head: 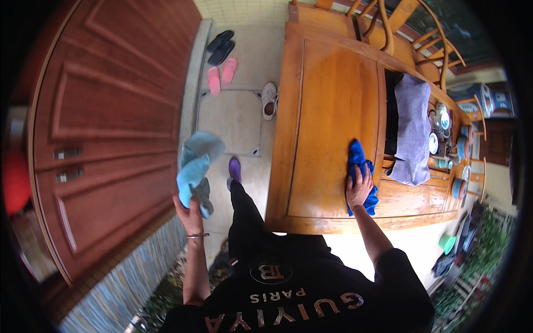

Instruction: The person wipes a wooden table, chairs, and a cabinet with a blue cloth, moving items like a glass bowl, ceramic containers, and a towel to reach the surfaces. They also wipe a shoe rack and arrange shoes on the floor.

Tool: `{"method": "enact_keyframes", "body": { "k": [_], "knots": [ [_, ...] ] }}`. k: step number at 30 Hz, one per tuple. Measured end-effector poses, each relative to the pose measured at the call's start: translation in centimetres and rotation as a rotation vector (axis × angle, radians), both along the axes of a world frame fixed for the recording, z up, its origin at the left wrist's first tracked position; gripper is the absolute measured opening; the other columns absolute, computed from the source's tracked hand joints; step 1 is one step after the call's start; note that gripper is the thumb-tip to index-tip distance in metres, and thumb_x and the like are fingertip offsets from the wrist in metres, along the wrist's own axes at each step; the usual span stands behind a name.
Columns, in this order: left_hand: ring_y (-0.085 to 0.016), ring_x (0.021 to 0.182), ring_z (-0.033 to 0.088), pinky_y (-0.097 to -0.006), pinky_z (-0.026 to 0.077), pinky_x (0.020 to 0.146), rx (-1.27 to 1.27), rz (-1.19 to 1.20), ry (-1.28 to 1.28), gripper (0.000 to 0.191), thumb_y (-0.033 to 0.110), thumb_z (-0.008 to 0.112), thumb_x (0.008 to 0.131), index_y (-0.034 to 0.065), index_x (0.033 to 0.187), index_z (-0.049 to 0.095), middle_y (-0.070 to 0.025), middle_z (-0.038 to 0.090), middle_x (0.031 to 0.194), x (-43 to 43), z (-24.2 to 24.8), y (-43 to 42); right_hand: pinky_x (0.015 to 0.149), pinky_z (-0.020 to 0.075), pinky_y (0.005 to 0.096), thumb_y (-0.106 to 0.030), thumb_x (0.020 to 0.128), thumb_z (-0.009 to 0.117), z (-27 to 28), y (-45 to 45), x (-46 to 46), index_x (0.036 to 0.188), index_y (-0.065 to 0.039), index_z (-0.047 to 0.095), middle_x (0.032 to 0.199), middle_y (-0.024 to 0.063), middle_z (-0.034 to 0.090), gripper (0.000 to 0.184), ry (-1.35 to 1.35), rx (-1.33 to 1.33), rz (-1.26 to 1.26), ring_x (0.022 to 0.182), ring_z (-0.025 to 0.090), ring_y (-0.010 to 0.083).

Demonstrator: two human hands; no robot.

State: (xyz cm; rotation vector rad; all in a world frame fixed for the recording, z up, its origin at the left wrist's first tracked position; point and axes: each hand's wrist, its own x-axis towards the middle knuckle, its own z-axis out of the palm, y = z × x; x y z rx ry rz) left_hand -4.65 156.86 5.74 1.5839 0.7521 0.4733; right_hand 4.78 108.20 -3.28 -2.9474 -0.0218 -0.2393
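Observation:
My left hand (190, 214) grips a bunched light-blue cloth (193, 170) and holds it in the air over the floor, between the red-brown door and the wooden table. Part of the cloth is blurred. A small grey part hangs beside it, too unclear to name. My right hand (360, 187) lies on a crumpled dark-blue cloth (356, 154) on the wooden table top (333, 104), near its front edge. The fingers are spread over the cloth and press it flat; whether they grip it cannot be told for certain. To its right a grey-purple cloth (412, 129) is draped across the table.
Cups, bowls and a glass pot (441, 118) stand at the table's far right. Wooden chairs (389, 29) line its back side. On the floor are black slippers (220, 46), pink slippers (221, 76) and a pale shoe (270, 101). The panelled door (116, 100) is at left.

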Motion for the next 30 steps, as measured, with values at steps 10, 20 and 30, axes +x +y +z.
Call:
{"method": "enact_keyframes", "body": {
  "k": [10,20,30],
  "knots": [
    [-0.017,0.08,0.056,-0.0328,0.046,0.072,0.033,-0.541,0.205,0.036,0.018,0.065,0.079,0.0014,0.106,0.048,-0.0094,0.057,0.089,15.2,-2.5,8.2,0.101,0.0288,0.0509,-0.024,0.078,0.067,2.1,21.2,-0.8,0.119,-0.025,0.058,0.142,0.0122,0.038,0.043,0.276,0.132,0.201,0.129,0.035,0.036],
    [-0.022,0.087,0.058,-0.0364,0.046,0.076,0.088,-0.606,0.344,0.04,0.022,0.064,0.078,0.0002,0.108,0.047,-0.0121,0.058,0.095,20.5,-2.7,10.7,0.103,0.0257,0.0536,-0.023,0.083,0.059,1.0,19.2,1.1,0.128,-0.017,0.049,0.141,0.0198,0.036,0.047,0.055,0.093,-0.265,0.131,0.032,0.0404],
    [-0.018,0.087,0.055,-0.0338,0.045,0.078,0.071,-0.827,0.318,0.039,0.02,0.066,0.078,0.0013,0.107,0.048,-0.0105,0.056,0.095,31.1,-1.0,6.4,0.108,0.0238,0.0513,-0.032,0.087,0.055,1.0,9.2,34.4,0.132,-0.023,0.047,0.143,0.0159,0.036,0.046,-0.067,0.025,-0.415,0.134,0.03,0.0342]
  ]
}}
